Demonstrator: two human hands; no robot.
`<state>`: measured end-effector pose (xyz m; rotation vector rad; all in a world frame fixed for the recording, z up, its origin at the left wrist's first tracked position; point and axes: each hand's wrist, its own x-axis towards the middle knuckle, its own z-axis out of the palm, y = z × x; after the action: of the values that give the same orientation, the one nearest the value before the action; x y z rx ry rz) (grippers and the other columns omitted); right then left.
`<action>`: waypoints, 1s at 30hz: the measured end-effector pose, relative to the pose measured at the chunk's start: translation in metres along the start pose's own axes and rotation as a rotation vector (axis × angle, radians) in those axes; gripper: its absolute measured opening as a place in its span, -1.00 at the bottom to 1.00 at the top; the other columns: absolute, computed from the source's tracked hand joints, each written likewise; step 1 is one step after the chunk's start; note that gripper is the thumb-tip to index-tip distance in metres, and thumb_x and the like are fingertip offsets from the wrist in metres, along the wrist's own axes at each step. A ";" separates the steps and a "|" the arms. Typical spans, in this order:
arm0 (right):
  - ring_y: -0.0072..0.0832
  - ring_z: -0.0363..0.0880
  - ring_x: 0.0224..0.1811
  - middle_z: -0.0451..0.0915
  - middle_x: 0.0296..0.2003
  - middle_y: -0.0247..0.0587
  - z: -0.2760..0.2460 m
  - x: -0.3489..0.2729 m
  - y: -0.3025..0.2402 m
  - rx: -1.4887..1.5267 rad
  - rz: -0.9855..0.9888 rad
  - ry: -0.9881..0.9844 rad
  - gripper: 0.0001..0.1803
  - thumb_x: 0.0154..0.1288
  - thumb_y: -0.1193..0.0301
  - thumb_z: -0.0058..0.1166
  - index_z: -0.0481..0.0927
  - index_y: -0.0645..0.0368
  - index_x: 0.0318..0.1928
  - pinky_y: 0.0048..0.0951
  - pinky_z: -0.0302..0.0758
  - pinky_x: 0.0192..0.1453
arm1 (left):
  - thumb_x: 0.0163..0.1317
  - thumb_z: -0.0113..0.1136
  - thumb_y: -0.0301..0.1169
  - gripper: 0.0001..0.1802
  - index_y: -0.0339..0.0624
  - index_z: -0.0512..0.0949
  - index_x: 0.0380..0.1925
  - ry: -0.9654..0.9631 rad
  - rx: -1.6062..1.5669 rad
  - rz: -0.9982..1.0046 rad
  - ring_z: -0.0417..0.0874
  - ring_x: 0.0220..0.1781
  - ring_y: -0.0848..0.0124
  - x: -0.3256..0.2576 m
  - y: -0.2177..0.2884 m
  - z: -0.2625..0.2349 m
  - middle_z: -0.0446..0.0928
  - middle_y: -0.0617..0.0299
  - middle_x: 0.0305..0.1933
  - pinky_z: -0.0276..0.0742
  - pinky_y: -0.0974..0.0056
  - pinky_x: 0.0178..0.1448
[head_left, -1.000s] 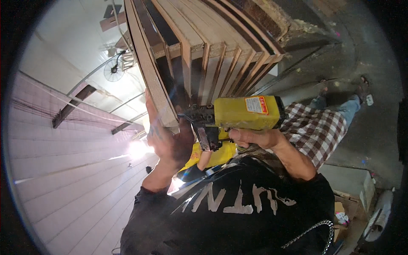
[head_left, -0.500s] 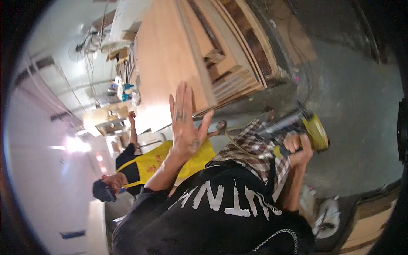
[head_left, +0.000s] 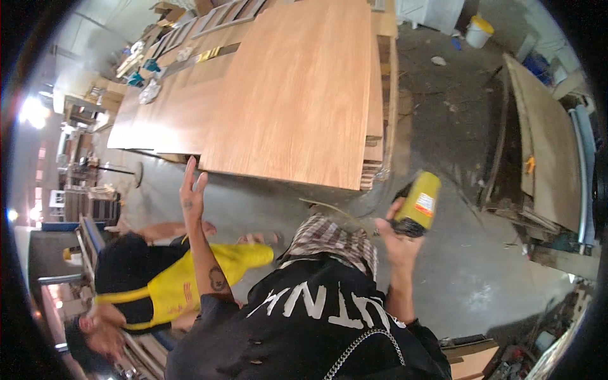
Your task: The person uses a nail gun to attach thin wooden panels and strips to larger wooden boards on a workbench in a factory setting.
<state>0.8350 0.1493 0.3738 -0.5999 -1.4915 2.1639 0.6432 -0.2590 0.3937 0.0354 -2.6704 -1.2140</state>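
My right hand (head_left: 398,244) has its grip wrapped round the yellow tool (head_left: 417,204), held up over the floor (head_left: 468,266) just off the corner of the board stack (head_left: 297,95). My left hand (head_left: 192,190) is spread flat, empty, near the board's edge. I'd steady the board first, then bring the tool in squarely.

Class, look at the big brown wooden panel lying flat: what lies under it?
Under the big wooden panel, a stack of more boards shows at its right edge, resting near the concrete floor. How far the stack runs beneath is covered.
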 end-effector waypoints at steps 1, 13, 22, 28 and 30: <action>-0.63 0.43 -0.23 0.48 -0.20 -0.39 0.008 0.009 0.010 -0.258 -0.199 -0.052 -0.44 -0.07 0.68 0.37 0.44 0.20 -0.01 -0.58 0.45 -0.14 | 0.22 0.23 -0.35 -0.47 -0.26 0.42 0.19 -0.009 -0.045 0.051 0.38 0.30 0.27 -0.003 -0.002 0.003 0.41 0.06 0.27 0.26 0.25 0.30; -0.59 0.44 -0.28 0.47 -0.24 -0.31 0.009 0.034 0.042 -0.347 -0.194 0.062 -0.39 -0.01 0.64 0.37 0.35 0.32 0.07 -0.56 0.50 -0.19 | 0.03 0.34 -0.54 -0.65 -0.27 0.63 -0.11 0.146 -0.391 0.122 0.51 0.03 0.32 -0.004 -0.024 0.042 0.55 0.13 -0.04 0.43 0.29 0.08; -0.48 0.42 -0.21 0.46 -0.19 -0.14 0.038 0.086 0.002 -0.851 -0.315 0.268 -0.20 -0.06 0.45 0.48 0.28 0.47 0.14 -0.46 0.53 -0.18 | -0.07 0.38 -0.63 -0.68 -0.31 0.62 -0.23 0.206 -0.455 0.257 0.57 -0.13 0.27 0.032 -0.004 0.078 0.57 0.07 -0.17 0.50 0.32 -0.08; -0.41 0.46 -0.05 0.49 -0.03 -0.05 0.061 0.112 -0.007 -0.716 -0.260 0.311 -0.28 0.05 0.38 0.41 0.33 0.48 0.13 -0.38 0.51 0.04 | -0.01 0.41 -0.51 -0.72 -0.27 0.63 -0.24 0.233 -0.412 0.334 0.60 -0.16 0.27 0.054 0.021 0.093 0.58 0.08 -0.19 0.51 0.29 -0.12; -0.38 0.46 -0.03 0.49 -0.03 -0.04 0.060 0.111 -0.004 -0.752 -0.267 0.324 -0.28 0.07 0.34 0.40 0.34 0.48 0.13 -0.35 0.48 0.09 | 0.01 0.40 -0.42 -0.69 -0.24 0.63 -0.21 0.207 -0.166 0.268 0.60 -0.14 0.22 0.051 0.031 0.087 0.57 0.05 -0.16 0.51 0.27 -0.09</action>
<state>0.7110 0.1699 0.3853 -0.8748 -2.0337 1.1949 0.5783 -0.1793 0.3701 -0.2036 -2.3029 -1.2626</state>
